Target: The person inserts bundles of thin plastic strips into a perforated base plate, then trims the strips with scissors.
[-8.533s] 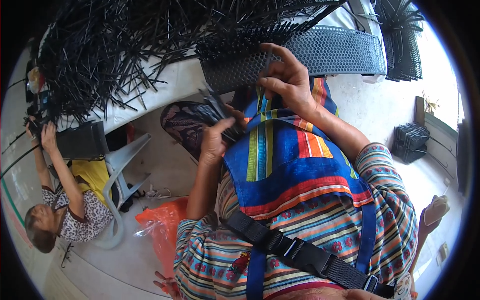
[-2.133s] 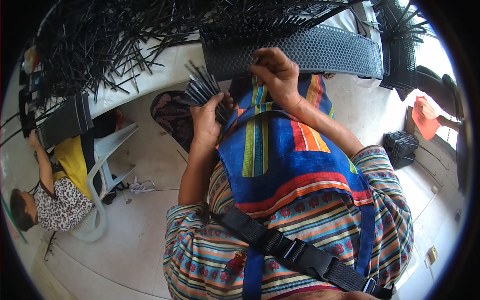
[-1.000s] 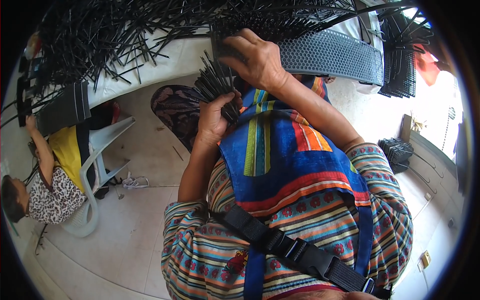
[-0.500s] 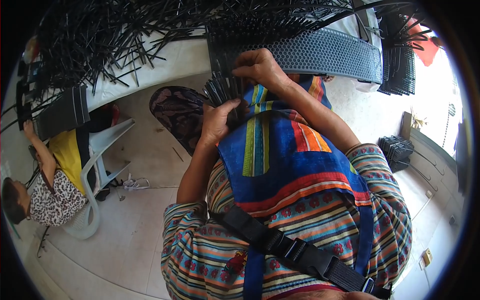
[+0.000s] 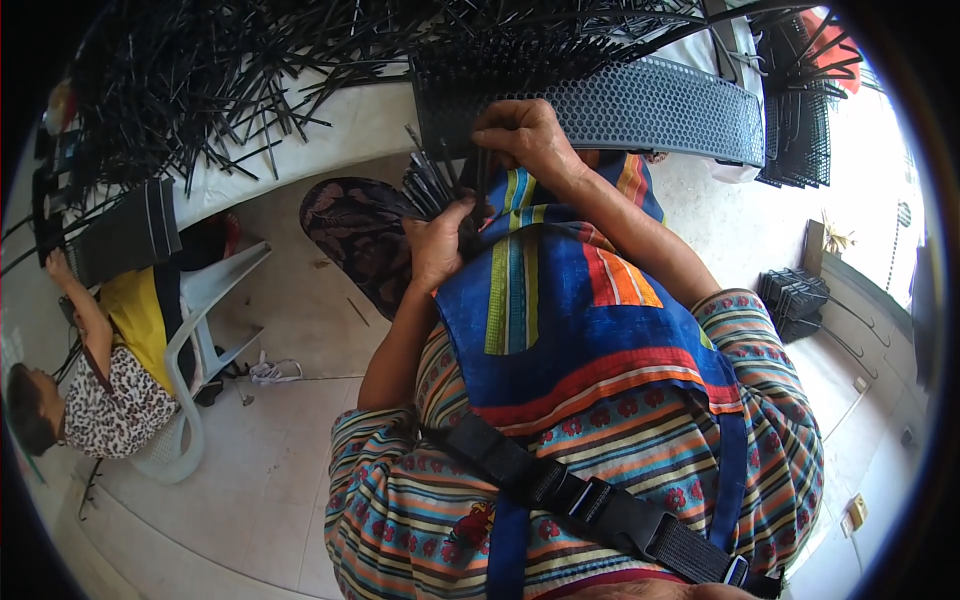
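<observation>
My left hand (image 5: 437, 245) is closed round a bundle of thin black strips (image 5: 428, 188), which fan out upward from the grip above my lap. My right hand (image 5: 530, 137) is just above and to the right, its fingertips pinched on a single dark strip (image 5: 482, 172) that hangs down toward the left hand. Behind the right hand stretches a curved, dark grey perforated panel (image 5: 660, 108) with rows of round holes. Many black strips stand up in its left part (image 5: 500, 65). Shadow hides the lower ends of the bundle.
Loose black strips (image 5: 190, 80) lie heaped on the pale-covered table (image 5: 370, 115). At the left a co-worker (image 5: 115, 400) sits in a white plastic chair (image 5: 185, 420), a hand at a dark panel (image 5: 125, 230). Black wire racks (image 5: 795, 300) stand at the right.
The bundle in my left hand has spread and tilted a little. My right hand has shifted slightly to the right, staying pinched. The co-worker has moved only slightly.
</observation>
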